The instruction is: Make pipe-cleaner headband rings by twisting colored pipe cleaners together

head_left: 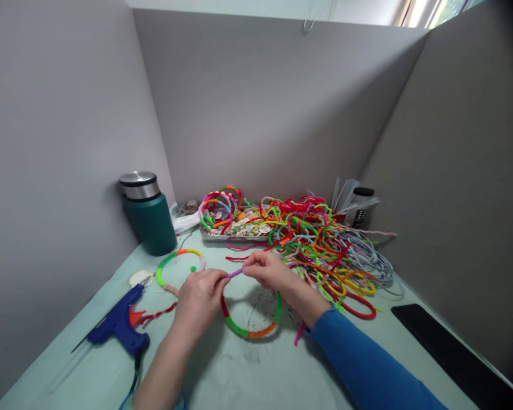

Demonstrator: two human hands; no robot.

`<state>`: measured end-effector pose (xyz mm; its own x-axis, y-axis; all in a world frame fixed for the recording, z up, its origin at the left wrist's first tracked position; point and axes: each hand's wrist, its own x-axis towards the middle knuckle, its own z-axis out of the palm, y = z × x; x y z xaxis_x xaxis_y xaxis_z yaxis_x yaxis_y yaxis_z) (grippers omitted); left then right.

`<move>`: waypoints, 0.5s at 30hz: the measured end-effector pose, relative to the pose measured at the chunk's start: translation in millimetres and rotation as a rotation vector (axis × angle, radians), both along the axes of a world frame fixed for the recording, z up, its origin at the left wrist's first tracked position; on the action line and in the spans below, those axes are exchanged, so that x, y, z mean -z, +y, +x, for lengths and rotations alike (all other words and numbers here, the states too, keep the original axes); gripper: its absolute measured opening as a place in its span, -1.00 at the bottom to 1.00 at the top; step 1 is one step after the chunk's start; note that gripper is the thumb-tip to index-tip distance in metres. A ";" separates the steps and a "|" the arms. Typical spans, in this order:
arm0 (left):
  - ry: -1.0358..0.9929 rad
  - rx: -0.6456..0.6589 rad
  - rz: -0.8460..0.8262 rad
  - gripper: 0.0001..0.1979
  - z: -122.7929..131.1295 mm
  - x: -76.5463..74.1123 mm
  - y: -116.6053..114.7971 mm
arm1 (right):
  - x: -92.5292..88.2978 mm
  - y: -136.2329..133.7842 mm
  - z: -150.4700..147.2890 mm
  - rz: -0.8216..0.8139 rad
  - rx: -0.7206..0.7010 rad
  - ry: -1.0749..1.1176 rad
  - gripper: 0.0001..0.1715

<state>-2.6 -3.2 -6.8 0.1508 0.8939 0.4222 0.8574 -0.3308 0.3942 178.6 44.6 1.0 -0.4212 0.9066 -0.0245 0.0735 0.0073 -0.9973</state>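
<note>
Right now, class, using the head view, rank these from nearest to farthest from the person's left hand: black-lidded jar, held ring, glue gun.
From the left hand:
1. Held ring: pinched in its grasp.
2. Glue gun: to its left.
3. Black-lidded jar: far back, on the right.

I can read no lettering or numbers over my feed; marks on the black-capped bottle (359, 216): too small.
</note>
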 end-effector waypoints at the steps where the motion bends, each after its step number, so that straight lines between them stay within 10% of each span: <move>1: -0.010 0.008 -0.012 -0.79 -0.4 0.0 0.2 | -0.6 -0.2 0.3 0.006 -0.001 -0.003 -0.85; 15: -0.160 -0.002 -0.127 -0.78 1.8 -7.5 -3.4 | -4.9 -2.2 -1.6 0.014 -0.001 -0.025 -0.84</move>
<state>-0.8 -6.6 0.7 0.0887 0.9417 0.3245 0.7810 -0.2679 0.5641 176.9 42.5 5.9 -0.4215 0.9066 -0.0223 0.0980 0.0211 -0.9950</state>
